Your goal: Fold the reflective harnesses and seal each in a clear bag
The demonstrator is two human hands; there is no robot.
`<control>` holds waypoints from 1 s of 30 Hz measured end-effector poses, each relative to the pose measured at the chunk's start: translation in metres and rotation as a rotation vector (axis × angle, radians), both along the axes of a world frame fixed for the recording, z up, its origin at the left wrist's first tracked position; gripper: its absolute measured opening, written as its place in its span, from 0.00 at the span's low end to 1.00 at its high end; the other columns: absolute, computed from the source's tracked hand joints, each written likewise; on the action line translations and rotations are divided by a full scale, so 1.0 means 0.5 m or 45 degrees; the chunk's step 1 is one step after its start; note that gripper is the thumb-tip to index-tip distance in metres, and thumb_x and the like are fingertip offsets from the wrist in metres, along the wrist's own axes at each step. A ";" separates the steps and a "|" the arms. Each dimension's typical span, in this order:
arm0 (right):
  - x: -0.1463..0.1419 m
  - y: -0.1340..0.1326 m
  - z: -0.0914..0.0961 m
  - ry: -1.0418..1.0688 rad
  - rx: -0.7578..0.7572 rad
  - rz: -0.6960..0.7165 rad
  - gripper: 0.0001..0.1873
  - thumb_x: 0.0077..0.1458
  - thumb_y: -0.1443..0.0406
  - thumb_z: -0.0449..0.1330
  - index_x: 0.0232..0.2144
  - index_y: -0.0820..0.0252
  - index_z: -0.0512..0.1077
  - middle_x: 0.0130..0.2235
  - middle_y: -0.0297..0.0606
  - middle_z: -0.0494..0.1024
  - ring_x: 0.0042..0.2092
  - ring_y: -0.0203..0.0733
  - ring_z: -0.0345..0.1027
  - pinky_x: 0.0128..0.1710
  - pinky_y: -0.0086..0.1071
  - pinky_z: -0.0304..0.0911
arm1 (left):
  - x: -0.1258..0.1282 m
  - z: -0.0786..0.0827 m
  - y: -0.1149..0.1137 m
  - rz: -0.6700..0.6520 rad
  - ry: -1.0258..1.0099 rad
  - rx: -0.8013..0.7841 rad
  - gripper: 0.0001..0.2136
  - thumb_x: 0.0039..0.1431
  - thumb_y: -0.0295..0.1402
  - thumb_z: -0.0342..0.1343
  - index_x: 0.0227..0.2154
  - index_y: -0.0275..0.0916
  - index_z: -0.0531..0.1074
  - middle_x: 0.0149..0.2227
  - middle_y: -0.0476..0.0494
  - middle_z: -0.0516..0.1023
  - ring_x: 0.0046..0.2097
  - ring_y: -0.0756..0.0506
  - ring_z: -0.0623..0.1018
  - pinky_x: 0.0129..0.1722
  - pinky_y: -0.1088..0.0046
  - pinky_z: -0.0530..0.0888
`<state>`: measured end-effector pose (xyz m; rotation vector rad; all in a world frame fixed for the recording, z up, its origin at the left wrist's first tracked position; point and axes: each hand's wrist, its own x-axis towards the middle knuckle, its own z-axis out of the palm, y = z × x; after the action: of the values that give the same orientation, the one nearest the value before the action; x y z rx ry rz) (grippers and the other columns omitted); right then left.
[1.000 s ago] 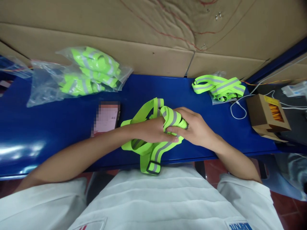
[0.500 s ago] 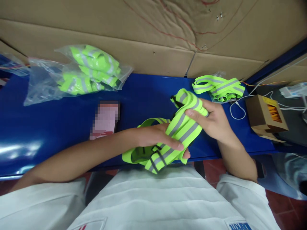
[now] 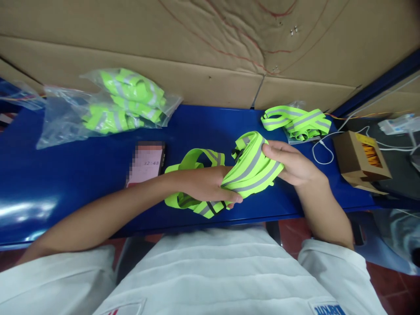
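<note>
Lime strap (image 3: 252, 168): one, folded, held above the tabletop (image 3: 82, 175) towards its near edge; our left grip (image 3: 210, 183) and right grip (image 3: 292, 165) closed on it. We should align the layers flat.

Phone (image 3: 147, 162) on table (image 3: 82, 168) (left of strap (image 3: 251, 168)).

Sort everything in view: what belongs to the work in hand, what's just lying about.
In the work:
strap bundle, held by left hand and right hand
probably bagged straps and loose straps, similarly striped

Apparently just lying about:
phone
box
white cable
</note>
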<state>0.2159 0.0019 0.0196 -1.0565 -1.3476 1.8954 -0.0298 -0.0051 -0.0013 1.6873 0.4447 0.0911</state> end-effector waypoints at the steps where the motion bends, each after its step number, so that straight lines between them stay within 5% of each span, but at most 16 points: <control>1: -0.002 0.000 -0.004 0.013 -0.009 -0.016 0.27 0.53 0.46 0.74 0.44 0.60 0.83 0.41 0.43 0.87 0.42 0.49 0.84 0.45 0.39 0.80 | -0.001 -0.001 0.000 0.029 0.017 0.049 0.12 0.69 0.41 0.58 0.35 0.37 0.75 0.34 0.45 0.82 0.36 0.48 0.81 0.38 0.75 0.75; 5: -0.013 0.000 -0.024 0.049 -0.046 -0.049 0.25 0.55 0.46 0.72 0.44 0.60 0.83 0.41 0.42 0.87 0.42 0.47 0.84 0.46 0.36 0.79 | 0.000 0.003 -0.002 0.029 0.055 0.225 0.12 0.70 0.39 0.56 0.34 0.37 0.75 0.34 0.45 0.83 0.35 0.48 0.81 0.37 0.74 0.75; 9: -0.029 0.001 -0.050 -0.030 -0.066 0.121 0.29 0.57 0.42 0.68 0.44 0.60 0.83 0.39 0.41 0.86 0.39 0.43 0.82 0.43 0.34 0.77 | 0.003 0.018 -0.011 -0.029 0.144 0.290 0.13 0.72 0.38 0.54 0.35 0.36 0.77 0.34 0.46 0.85 0.36 0.48 0.82 0.40 0.74 0.74; 11: -0.035 0.001 -0.058 -0.102 0.155 0.084 0.28 0.60 0.43 0.67 0.52 0.56 0.80 0.45 0.38 0.85 0.42 0.40 0.80 0.43 0.31 0.76 | 0.003 0.022 -0.015 -0.025 0.176 0.298 0.13 0.72 0.37 0.53 0.35 0.36 0.78 0.35 0.46 0.85 0.37 0.48 0.82 0.41 0.74 0.74; 15: -0.033 -0.009 -0.047 -0.324 0.935 -0.146 0.21 0.67 0.51 0.64 0.57 0.51 0.75 0.52 0.39 0.80 0.46 0.39 0.76 0.47 0.33 0.74 | 0.002 0.016 -0.012 0.037 0.122 0.311 0.11 0.71 0.36 0.54 0.36 0.36 0.77 0.35 0.47 0.84 0.37 0.49 0.82 0.41 0.74 0.74; 18: -0.027 -0.023 -0.033 -0.504 1.314 0.010 0.20 0.73 0.54 0.56 0.59 0.55 0.75 0.58 0.45 0.78 0.58 0.45 0.74 0.60 0.40 0.70 | -0.001 0.005 -0.005 0.097 0.101 0.273 0.13 0.71 0.39 0.54 0.37 0.36 0.77 0.36 0.45 0.85 0.38 0.47 0.83 0.42 0.72 0.75; 20: -0.029 -0.031 -0.035 -0.576 1.365 0.162 0.32 0.69 0.49 0.59 0.67 0.60 0.68 0.64 0.52 0.73 0.65 0.51 0.69 0.66 0.45 0.67 | -0.002 0.000 0.000 0.119 0.131 0.240 0.14 0.71 0.41 0.54 0.37 0.36 0.78 0.37 0.44 0.85 0.39 0.46 0.83 0.42 0.71 0.75; 23: -0.040 -0.037 -0.054 -0.656 1.347 0.156 0.44 0.60 0.46 0.68 0.68 0.64 0.65 0.64 0.56 0.72 0.65 0.55 0.69 0.65 0.48 0.69 | 0.000 -0.007 0.007 0.127 0.125 0.219 0.12 0.69 0.38 0.54 0.37 0.36 0.78 0.38 0.44 0.84 0.40 0.45 0.82 0.41 0.71 0.75; 30: -0.046 -0.026 -0.057 -0.584 1.310 -0.080 0.24 0.63 0.56 0.68 0.58 0.59 0.76 0.54 0.45 0.82 0.54 0.47 0.78 0.57 0.40 0.73 | 0.008 -0.015 0.033 0.187 0.071 -0.026 0.13 0.67 0.43 0.60 0.37 0.37 0.79 0.39 0.45 0.85 0.43 0.46 0.83 0.45 0.71 0.76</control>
<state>0.1932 -0.0111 -0.0090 -0.9408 -2.1357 0.6717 -0.0256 0.0112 -0.0090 1.6390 0.6097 0.1472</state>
